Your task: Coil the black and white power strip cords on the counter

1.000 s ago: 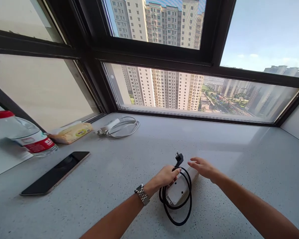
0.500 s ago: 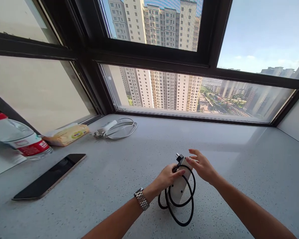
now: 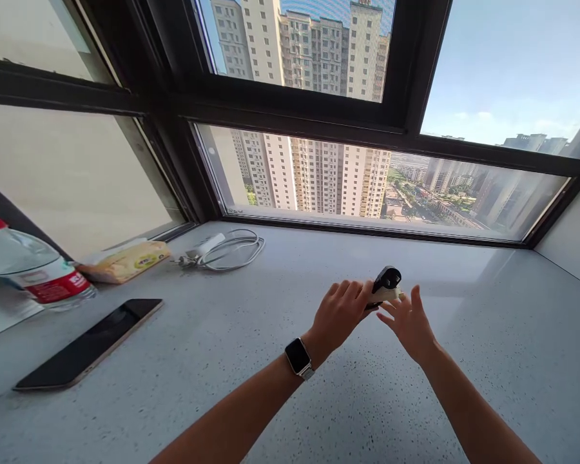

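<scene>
My left hand (image 3: 341, 312) is closed around a white power strip (image 3: 385, 295) with its black plug (image 3: 386, 278) sticking up at the top, lifted off the speckled grey sill (image 3: 251, 361). Most of the strip and its black cord are hidden behind the hand. A watch sits on my left wrist. My right hand (image 3: 410, 322) is just to the right of the strip, fingers spread and touching its lower edge.
At the left lie a dark phone (image 3: 89, 341), a water bottle with a red label (image 3: 33, 274) and a yellow tissue pack (image 3: 123, 261). A white charger with coiled cable (image 3: 222, 250) rests near the window corner. Black window frames close the far side.
The left hand has raised the power strip off the sill and turned over, so the dangling black cord loops are no longer visible. The right hand followed it upward.
</scene>
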Motion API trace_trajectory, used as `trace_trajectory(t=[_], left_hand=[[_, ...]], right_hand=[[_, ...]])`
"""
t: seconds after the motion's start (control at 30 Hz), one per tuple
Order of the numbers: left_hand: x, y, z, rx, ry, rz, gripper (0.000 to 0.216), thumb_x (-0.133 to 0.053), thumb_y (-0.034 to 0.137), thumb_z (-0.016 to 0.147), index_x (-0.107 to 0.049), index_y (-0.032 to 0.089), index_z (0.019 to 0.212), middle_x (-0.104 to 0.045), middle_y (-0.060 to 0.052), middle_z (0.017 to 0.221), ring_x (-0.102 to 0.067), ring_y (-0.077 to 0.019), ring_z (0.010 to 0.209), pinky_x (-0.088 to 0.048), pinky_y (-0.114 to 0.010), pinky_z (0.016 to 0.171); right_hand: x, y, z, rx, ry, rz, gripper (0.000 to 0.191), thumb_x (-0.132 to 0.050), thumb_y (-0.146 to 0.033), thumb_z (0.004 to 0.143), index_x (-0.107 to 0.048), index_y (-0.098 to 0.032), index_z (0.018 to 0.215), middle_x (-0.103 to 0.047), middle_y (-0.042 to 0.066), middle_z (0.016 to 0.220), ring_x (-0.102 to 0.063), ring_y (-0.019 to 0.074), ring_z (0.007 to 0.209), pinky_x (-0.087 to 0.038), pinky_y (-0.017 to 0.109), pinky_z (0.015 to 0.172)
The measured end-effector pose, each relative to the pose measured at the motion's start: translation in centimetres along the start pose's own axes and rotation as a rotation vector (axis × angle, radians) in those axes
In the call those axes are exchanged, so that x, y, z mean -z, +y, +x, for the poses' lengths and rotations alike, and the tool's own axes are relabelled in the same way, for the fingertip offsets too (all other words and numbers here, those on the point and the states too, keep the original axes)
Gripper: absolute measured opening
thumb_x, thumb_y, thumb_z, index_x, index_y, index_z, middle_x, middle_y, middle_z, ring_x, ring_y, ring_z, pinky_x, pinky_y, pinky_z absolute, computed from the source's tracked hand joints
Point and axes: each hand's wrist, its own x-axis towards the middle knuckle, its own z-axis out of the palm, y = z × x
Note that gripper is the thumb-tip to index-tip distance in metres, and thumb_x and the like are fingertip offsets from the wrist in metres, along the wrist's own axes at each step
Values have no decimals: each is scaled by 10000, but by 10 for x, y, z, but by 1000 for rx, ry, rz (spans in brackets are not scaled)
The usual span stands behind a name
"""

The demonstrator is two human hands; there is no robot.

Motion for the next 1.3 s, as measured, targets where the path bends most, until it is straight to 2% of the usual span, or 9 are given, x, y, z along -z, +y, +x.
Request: trace_trajectory(t=[0.13,0.33,0.53,0.67,0.77,0.9,1.07,1.17,1.3], left_hand=[[-6,16,-9,-147,53,49,302,-474,191,932,-440,157,1231,-631,-96,984,-592,-217,825,-411,-355,707],[-25,49,-46,-212,28,52,394,-496,93,873,-472,244,1236,-612,-65,969,-571,-224,863,-400,-420,804],[-37,68,-80,-133,-56,-103,540,-550,68,812,-455,271,1304,-561,-85,1088,-508,-250,1045,-363,-482,954],[-18,68,-83,7,-223,-399,644,-636,114,723,-449,243,1325,-540,-106,1159,-481,-281,1103,-405,-481,958],[1,61,-76,-4,-340,-648,594,-712,227,683,-521,235,1245,-553,-92,1197,-495,-273,1108,-421,-444,984],[7,34,-71,100,-127,-774,240,-622,226,806,-607,212,1046,-645,-61,1027,-557,-206,1051,-461,-344,938],[-4,-23,-82,445,272,-472,143,-501,228,888,-631,189,845,-668,-35,797,-613,-176,823,-473,-315,770],[-7,-44,-91,522,290,-358,194,-489,284,892,-641,186,822,-665,-29,739,-604,-174,740,-452,-313,720],[-8,-48,-97,574,271,-344,239,-462,320,901,-645,181,835,-661,-31,723,-598,-167,711,-457,-301,705]], right_hand=[[3,3,0,4,51,200,758,-235,-813,801,-594,-271,1191,-493,81,1392,-467,288,1268,-449,478,945],[26,40,-5,-13,130,267,527,-656,-667,684,-705,-227,969,-622,108,1235,-477,328,1252,-420,506,981],[33,57,-27,-84,46,3,475,-711,-584,683,-710,-206,972,-677,107,1120,-614,320,1050,-500,434,862],[38,55,-29,10,-1,-343,506,-666,-624,707,-708,-187,960,-690,108,1064,-623,292,1008,-491,403,886],[43,50,-30,58,-33,-608,566,-586,-661,752,-683,-183,1038,-679,121,1099,-617,291,1035,-482,410,912],[26,35,-45,117,-34,-1044,594,-496,-613,843,-569,-197,1262,-562,130,1306,-507,311,1209,-418,452,1000],[-37,48,-59,263,-178,-1500,811,-612,-620,767,-376,-219,1431,-356,134,1484,-230,374,1386,-203,572,1113],[-63,72,-51,320,-213,-1642,757,-596,-565,813,-358,-211,1439,-295,161,1509,-215,388,1388,-207,599,1098],[-60,88,-33,391,-204,-1755,584,-576,-465,868,-449,-213,1379,-358,151,1478,-318,370,1344,-308,560,1061]])
